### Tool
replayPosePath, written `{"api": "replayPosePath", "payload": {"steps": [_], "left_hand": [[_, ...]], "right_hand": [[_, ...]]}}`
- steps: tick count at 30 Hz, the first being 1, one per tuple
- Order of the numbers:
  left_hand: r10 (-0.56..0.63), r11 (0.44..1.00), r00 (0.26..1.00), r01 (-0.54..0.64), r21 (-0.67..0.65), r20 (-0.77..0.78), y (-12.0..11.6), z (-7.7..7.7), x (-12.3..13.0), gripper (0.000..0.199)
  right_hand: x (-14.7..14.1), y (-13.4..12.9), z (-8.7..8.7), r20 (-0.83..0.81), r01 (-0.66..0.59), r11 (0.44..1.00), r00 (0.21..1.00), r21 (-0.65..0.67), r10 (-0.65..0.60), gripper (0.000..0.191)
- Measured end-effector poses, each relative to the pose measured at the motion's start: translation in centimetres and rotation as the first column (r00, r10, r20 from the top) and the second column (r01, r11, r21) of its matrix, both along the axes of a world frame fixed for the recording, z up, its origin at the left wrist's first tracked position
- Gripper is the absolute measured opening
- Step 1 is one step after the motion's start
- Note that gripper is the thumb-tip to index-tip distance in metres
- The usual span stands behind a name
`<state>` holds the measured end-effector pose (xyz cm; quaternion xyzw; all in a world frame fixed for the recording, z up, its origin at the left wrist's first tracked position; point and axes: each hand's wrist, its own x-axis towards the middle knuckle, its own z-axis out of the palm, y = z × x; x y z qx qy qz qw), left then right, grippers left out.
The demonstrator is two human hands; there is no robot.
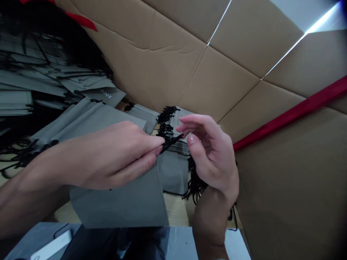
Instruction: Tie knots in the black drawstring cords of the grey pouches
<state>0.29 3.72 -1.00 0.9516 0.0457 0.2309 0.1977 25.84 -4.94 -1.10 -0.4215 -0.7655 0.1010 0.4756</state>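
The left hand (116, 155) comes in from the lower left, its forearm slanting up across the view, back of the hand uppermost and fingers pointing right. Its thumb and forefinger are pinched together on a black cord (173, 142), the free end of which sticks out to the right.

The right hand (214, 155) rises from below on a nearly upright forearm, wrist bent, palm turned to the left. Its fingers curve over toward the cord and its thumb stands apart beneath them, leaving a gap. The cord's tip lies close to these fingertips; whether they touch it cannot be told.

The bag (121, 207) is under the left hand, at the near edge of the tabletop (176, 209). It is flat, plain grey and dull, with a fairly straight bottom edge and a slanting right edge; the hand and wrist hide its upper part.

Just beyond the hands lie stacked bags (142, 117) of the same grey, with black cord ends bunched along them. A larger pile (48, 83) fills the far left, one of its bags showing white lettering. Cardboard (162, 68) walls stand behind and to the right, crossed by a red strip (287, 115).
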Motion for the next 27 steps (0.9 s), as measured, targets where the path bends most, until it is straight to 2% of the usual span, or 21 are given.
{"api": "replayPosePath", "payload": {"steps": [3, 5, 9, 14, 19, 23, 27], "left_hand": [[0.004, 1.0, 1.0, -0.004, 0.031, 0.019, -0.04, -0.07, 0.31, 0.033], [0.014, 0.999, 1.0, -0.014, 0.029, 0.017, -0.06, -0.12, 0.42, 0.032], [0.038, 0.999, 0.999, -0.038, 0.016, -0.001, 0.01, -0.2, 0.47, 0.033], [0.071, 0.997, 0.997, -0.07, 0.042, -0.018, 0.03, -0.29, 0.6, 0.034], [0.07, 0.996, 0.997, -0.071, 0.06, 0.014, -0.03, -0.2, 0.73, 0.032], [0.078, 0.995, 0.997, -0.079, 0.06, 0.017, 0.01, -0.16, 0.78, 0.033], [0.083, 0.995, 0.997, -0.083, 0.062, 0.01, 0.12, -0.15, 0.74, 0.033]], "right_hand": [[0.57, -0.08, -0.27, -0.087, -0.166, 0.985, 0.983, -0.05, 0.162, 0.044], [0.78, 0.17, -0.48, -0.089, -0.204, 0.976, 0.976, -0.071, 0.198, 0.038], [0.8, 0.45, -0.58, -0.117, -0.162, 0.985, 0.981, -0.06, 0.155, 0.023], [0.37, 0.02, -0.35, -0.116, -0.132, 0.991, 0.985, -0.037, 0.127, 0.027], [0.15, 0.32, -0.43, -0.012, -0.164, 0.984, 0.987, -0.065, 0.163, 0.021], [0.0, 0.7, -0.78, -0.114, -0.181, 0.983, 0.978, -0.031, 0.176, 0.019], [-0.13, 0.46, -0.77, -0.145, -0.175, 0.984, 0.975, -0.038, 0.168, 0.017]]}}
